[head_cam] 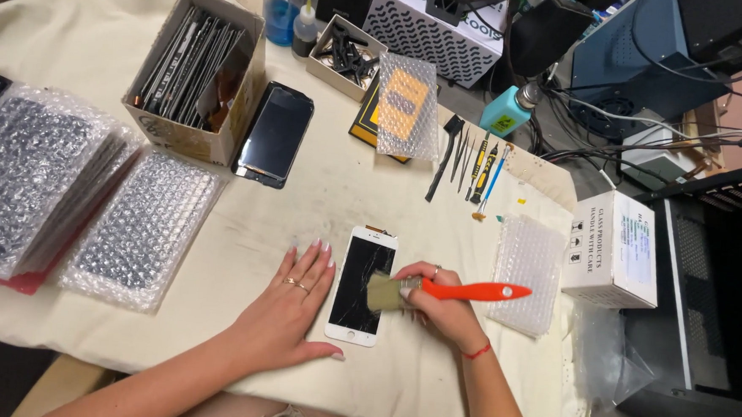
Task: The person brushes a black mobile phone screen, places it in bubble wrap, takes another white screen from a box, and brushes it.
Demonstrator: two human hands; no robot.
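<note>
Brush on a cracked phone
Right hand (443,310) grips an orange-handled brush (434,291) on the white phone (362,286) near the table's (321,189) front edge; left hand (285,312) lies flat, fingers spread, beside it.

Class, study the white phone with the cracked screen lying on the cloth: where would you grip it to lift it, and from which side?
Probably pinch the white phone across its long edges near the top end, coming from above. It lies flat; the left hand and the brush crowd its lower half.
</note>
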